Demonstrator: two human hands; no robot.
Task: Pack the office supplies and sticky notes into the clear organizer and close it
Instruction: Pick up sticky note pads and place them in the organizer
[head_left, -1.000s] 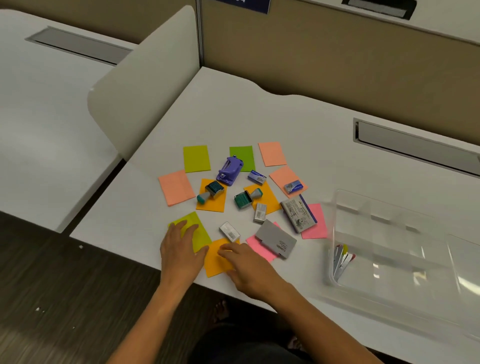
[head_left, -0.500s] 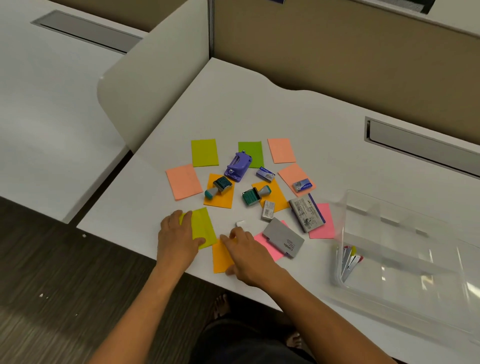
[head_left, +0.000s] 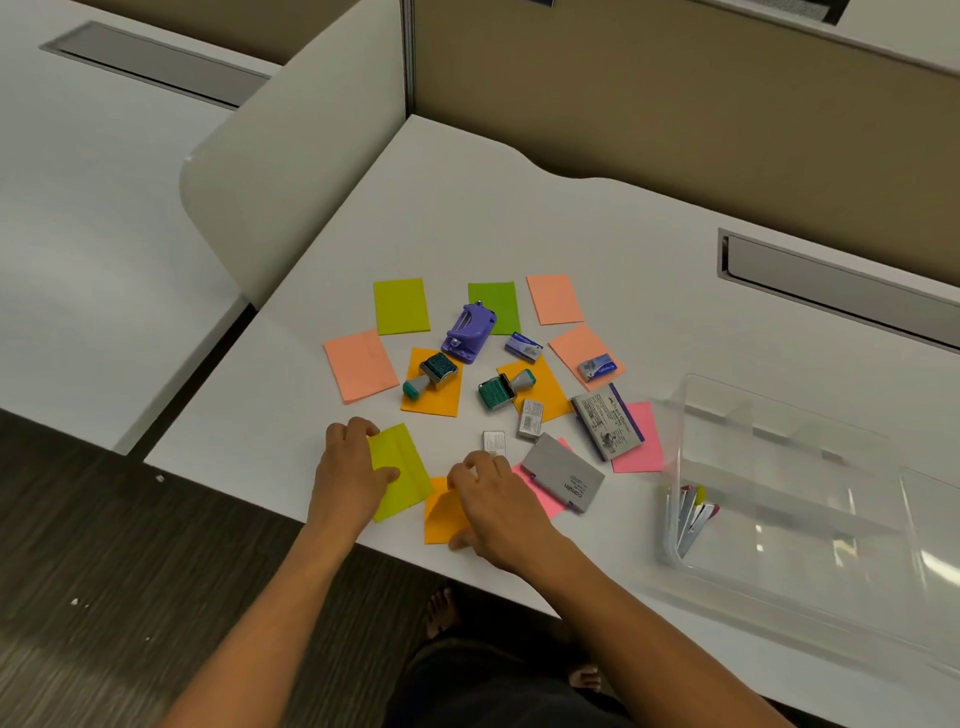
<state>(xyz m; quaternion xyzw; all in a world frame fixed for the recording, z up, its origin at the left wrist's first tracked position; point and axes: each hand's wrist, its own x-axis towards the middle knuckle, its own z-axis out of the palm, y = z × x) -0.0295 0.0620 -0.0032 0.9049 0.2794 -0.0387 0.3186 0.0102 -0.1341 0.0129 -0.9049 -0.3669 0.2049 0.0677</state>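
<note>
Coloured sticky notes and small supplies lie scattered on the white desk (head_left: 467, 208). My left hand (head_left: 350, 480) pinches the left edge of a yellow-green sticky note (head_left: 408, 475), thumb on top. My right hand (head_left: 496, 512) curls over an orange sticky note (head_left: 440, 514) at the desk's front edge, thumb at its lower edge. Just past its fingers lies a small staple box (head_left: 493, 443). The clear organizer (head_left: 810, 519) stands open at the right, with a few coloured-tipped items (head_left: 693, 514) in its near corner.
Behind my hands lie a purple hole punch (head_left: 469, 332), two teal stamps (head_left: 431, 376) (head_left: 504, 392), several staple boxes, a grey case (head_left: 563, 480), a printed box (head_left: 608, 421) and pink notes (head_left: 636, 441). A curved divider (head_left: 291, 171) rises at the left.
My right hand has drawn back and curled onto the orange note, uncovering the small staple box. My left hand has closed on the yellow-green note's edge.
</note>
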